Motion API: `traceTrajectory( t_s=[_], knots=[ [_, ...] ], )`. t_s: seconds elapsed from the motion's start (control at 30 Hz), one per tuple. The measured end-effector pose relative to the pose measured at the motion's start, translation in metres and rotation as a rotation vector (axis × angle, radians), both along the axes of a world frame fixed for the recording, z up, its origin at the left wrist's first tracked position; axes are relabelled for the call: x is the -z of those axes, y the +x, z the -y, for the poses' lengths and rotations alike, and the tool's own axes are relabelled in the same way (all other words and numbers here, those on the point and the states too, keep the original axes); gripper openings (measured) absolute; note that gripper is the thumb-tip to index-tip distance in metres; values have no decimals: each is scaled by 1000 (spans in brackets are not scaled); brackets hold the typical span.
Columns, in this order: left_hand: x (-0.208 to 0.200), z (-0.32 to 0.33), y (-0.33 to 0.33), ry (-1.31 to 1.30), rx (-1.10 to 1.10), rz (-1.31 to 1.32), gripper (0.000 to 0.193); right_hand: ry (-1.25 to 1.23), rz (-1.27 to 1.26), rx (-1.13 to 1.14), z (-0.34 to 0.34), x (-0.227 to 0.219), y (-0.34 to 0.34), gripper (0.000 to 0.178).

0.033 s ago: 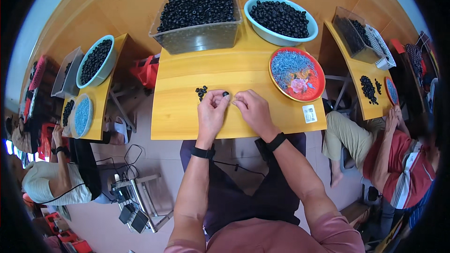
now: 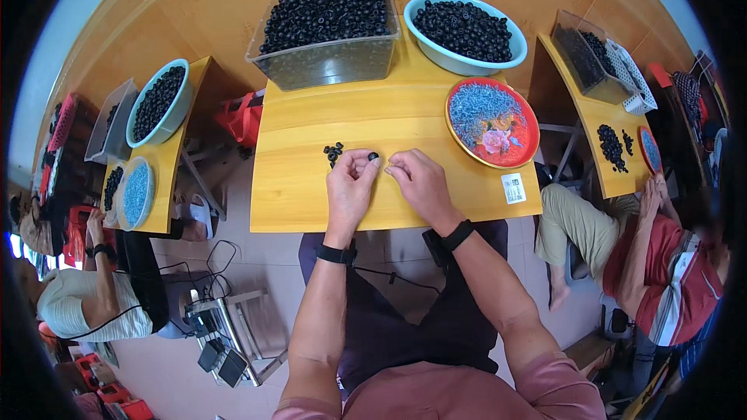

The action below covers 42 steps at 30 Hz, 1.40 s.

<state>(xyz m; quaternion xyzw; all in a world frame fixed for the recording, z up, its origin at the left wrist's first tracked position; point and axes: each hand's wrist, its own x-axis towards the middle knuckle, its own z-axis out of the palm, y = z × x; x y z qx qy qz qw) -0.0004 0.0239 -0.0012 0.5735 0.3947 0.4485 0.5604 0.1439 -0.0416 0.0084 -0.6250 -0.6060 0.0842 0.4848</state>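
Note:
My left hand [image 2: 350, 185] is closed, holding a small round black plastic piece [image 2: 373, 157] between thumb and fingertips. Beside it, on the right, my right hand [image 2: 421, 184] is pinched together just above the table; what sits in its fingertips is too small to make out. The two hands are close but apart. Just beyond my left hand lies a little heap of black pieces [image 2: 334, 152] on the yellow wooden table [image 2: 296, 194]. To the right stands a round red tray [image 2: 513, 157] with a flower pattern, partly covered with small bluish metal pins or screws [image 2: 482, 107].
At the back are a clear plastic bin [image 2: 327, 66] and a light-blue basin [image 2: 465, 64], both full of black pieces. A white label [image 2: 513, 188] is stuck near the right edge. Co-workers sit at side tables left and right, with similar containers. A metal stand [image 2: 233, 342] and cables are at lower left.

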Motion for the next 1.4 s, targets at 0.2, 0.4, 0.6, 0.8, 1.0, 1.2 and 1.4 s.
traceTrajectory(
  t_s=[0.2, 0.4, 0.6, 0.8, 1.0, 1.2, 1.4],
  knots=[
    [0, 4, 0, -11, 29, -22, 16, -30, -103, -8, 0, 4, 2, 13],
    [-3, 9, 2, 21, 82, -51, 16, -46, -98, 1, 1, 4, 4, 10],
    [-2, 9, 2, 83, 64, -105, 13, -50, -81, 12, 1, 2, 3, 9],
    [-6, 9, 4, 141, 59, -241, 14, 9, -231, 5, -1, 4, 5, 12],
    [-2, 9, 2, 183, 49, -207, 15, -16, -131, -40, 0, -5, 1, 12],
    [-6, 10, 4, 248, 72, -247, 15, -22, -278, -72, -1, 9, 9, 11],
    [-11, 11, 1, 267, 121, -193, 16, -317, -704, -273, -11, -2, 32, 12]
  ],
)
